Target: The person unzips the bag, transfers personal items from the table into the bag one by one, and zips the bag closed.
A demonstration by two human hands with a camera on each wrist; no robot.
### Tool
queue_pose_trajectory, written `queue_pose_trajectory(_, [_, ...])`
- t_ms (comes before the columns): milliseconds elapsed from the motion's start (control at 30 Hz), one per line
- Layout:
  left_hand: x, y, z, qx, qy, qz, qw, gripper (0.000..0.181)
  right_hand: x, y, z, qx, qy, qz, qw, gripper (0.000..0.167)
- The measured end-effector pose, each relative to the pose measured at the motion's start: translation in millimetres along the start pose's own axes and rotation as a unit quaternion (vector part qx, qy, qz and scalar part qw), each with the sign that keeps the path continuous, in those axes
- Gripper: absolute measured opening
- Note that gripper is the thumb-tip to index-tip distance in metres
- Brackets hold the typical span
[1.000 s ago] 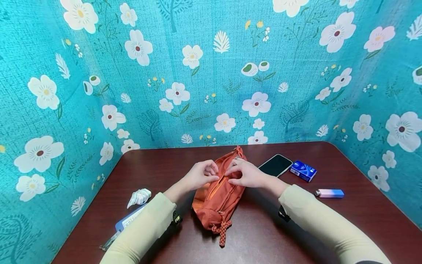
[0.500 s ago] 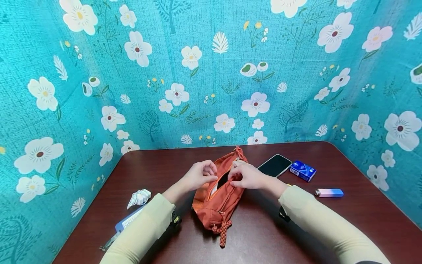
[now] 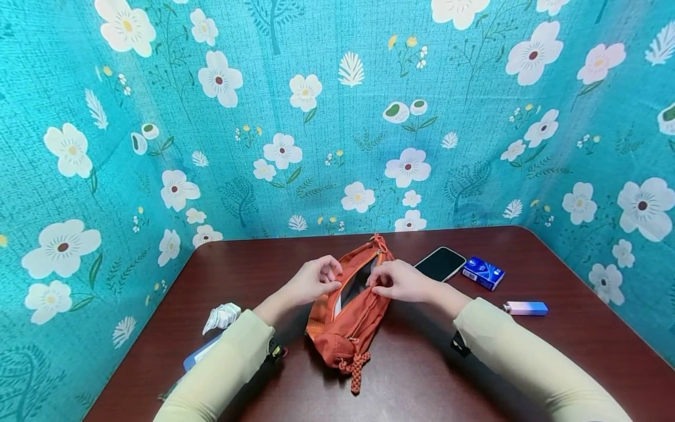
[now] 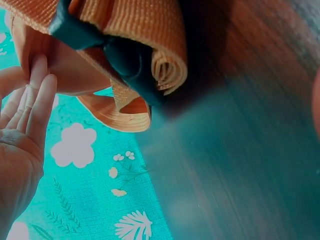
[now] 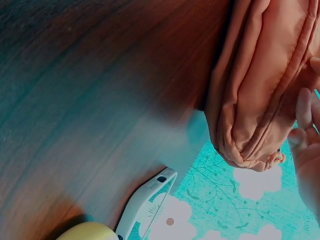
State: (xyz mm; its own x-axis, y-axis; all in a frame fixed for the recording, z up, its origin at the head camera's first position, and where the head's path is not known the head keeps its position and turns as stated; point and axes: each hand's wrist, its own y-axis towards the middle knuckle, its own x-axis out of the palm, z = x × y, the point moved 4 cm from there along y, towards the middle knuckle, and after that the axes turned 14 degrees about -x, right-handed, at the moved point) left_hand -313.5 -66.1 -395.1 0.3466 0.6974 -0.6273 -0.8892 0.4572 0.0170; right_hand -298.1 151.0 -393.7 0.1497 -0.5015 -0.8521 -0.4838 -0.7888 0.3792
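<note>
An orange-red fabric bag [image 3: 350, 334] lies on the table in the head view, its long zipped mouth spread apart, with a dark interior and something white inside near the front end. My left hand [image 3: 318, 280] pinches the left edge of the mouth between thumb and fingers. On the opposite edge, my right hand [image 3: 402, 281] pinches the fabric. In the left wrist view, the left hand [image 4: 25, 115] is beside the bag's side [image 4: 145, 25] with its rolled strap. The right wrist view has the right hand [image 5: 307, 135] at the upper edge of the bag [image 5: 270, 65].
Behind the right hand lies a phone [image 3: 440, 265], beside a blue packet [image 3: 483, 273]. A pink-blue lighter [image 3: 526, 308] is further right. At the left are a white bundled item [image 3: 222, 317] and a blue card holder [image 3: 196, 355], partly hidden by the left sleeve. A yellow object [image 5: 87, 232] shows beside the phone.
The bag's mouth has gone from nearly closed to spread wide, showing its interior. My left hand has moved slightly left and my right hand slightly right.
</note>
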Motion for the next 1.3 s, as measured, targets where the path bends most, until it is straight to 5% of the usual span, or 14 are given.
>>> queue_pose_trajectory(267, [-1.2, -2.2, -8.1, 0.003, 0.006, 0.000, 1.0000, 0.022, -2.6, -1.8, -1.6, -0.002, 0.040, 0.006, 0.9992, 0.006])
queue_pose_trajectory(533, [-16.8, -12.5, -15.1, -0.004, 0.008, 0.020, 0.9998, 0.024, -14.1, -12.8, -0.2, 0.009, 0.084, 0.009, 0.9963, 0.010])
queue_pose_trajectory(800, [-30.3, -22.0, -17.9, -0.019, -0.028, 0.006, 0.9994, 0.024, -28.7, -28.4, 13.7, 0.021, 0.060, 0.030, 0.9975, 0.007])
queue_pose_trajectory(1300, [-17.3, -7.2, -13.6, -0.036, -0.014, -0.004, 0.9992, 0.034, -16.6, -19.1, 13.2, 0.037, 0.103, 0.056, 0.9925, 0.009])
